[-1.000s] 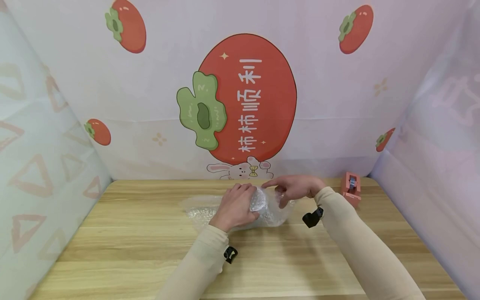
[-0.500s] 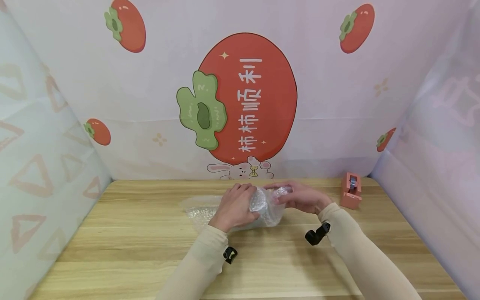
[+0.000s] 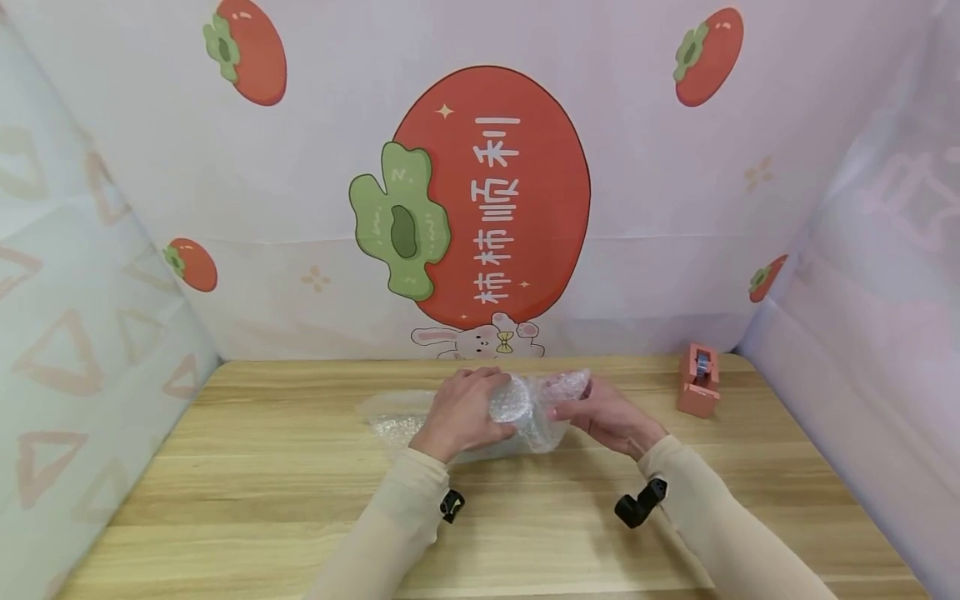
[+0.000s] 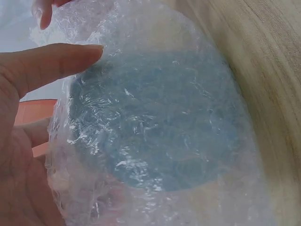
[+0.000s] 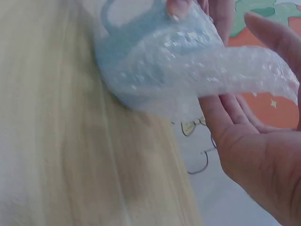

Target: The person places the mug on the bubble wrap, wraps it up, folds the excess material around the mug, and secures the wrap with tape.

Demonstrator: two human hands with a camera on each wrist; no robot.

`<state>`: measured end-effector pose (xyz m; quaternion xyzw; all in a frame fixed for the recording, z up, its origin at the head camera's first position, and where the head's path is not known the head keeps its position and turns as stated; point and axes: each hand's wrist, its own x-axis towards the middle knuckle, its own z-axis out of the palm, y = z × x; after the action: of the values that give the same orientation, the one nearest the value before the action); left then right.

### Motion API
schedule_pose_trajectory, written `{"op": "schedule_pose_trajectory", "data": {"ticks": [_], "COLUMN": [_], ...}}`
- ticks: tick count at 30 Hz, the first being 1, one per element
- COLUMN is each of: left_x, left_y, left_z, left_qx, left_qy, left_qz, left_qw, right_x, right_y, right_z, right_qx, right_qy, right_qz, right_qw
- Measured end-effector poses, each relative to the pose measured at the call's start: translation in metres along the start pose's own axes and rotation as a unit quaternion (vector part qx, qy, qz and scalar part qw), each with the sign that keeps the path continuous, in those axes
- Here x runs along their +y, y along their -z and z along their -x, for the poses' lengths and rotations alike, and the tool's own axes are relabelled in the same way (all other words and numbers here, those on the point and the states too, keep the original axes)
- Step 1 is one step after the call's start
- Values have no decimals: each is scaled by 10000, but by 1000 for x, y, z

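Note:
A blue-green mug (image 5: 122, 61) lies on its side, wrapped in clear bubble wrap (image 3: 513, 402); its handle shows through the wrap in the right wrist view. My left hand (image 3: 463, 414) grips the wrapped mug from the left, thumb along the near side and fingers over the far side. On the right, my right hand (image 3: 613, 418) holds a raised flap (image 5: 249, 68) of the wrap, which runs between thumb and fingers. A flat stretch of wrap (image 3: 396, 427) lies on the table left of my left hand.
An orange tape dispenser (image 3: 699, 381) with a roll in it stands at the back right of the wooden table (image 3: 285, 500). Behind the table hangs a white backdrop (image 3: 637, 283) with persimmon drawings; similar sheets flank both sides.
My right hand has gone from pointing over the wrap's right end to holding its flap, which is now folded up. The left hand keeps its grip in the same place.

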<state>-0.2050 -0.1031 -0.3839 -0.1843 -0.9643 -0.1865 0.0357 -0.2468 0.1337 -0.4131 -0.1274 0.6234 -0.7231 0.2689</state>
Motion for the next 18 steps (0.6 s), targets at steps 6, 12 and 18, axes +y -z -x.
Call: {"op": "schedule_pose_trajectory", "data": {"ticks": [6, 12, 18], "left_x": [0, -1, 2], "left_y": [-1, -2, -7], "left_z": [1, 2, 3], "left_qx": [-37, -22, 225], "left_qy": [112, 231, 268], "left_qz": [120, 151, 47], "left_qw": [9999, 9996, 9994], "right_x": [4, 0, -9], "right_y": [-22, -29, -34], "right_z": [0, 0, -1], "right_qx": [914, 1634, 1929], "right_qy": [155, 185, 181], "right_qz": [701, 924, 994], "right_qw": [9932, 9821, 9760]}}
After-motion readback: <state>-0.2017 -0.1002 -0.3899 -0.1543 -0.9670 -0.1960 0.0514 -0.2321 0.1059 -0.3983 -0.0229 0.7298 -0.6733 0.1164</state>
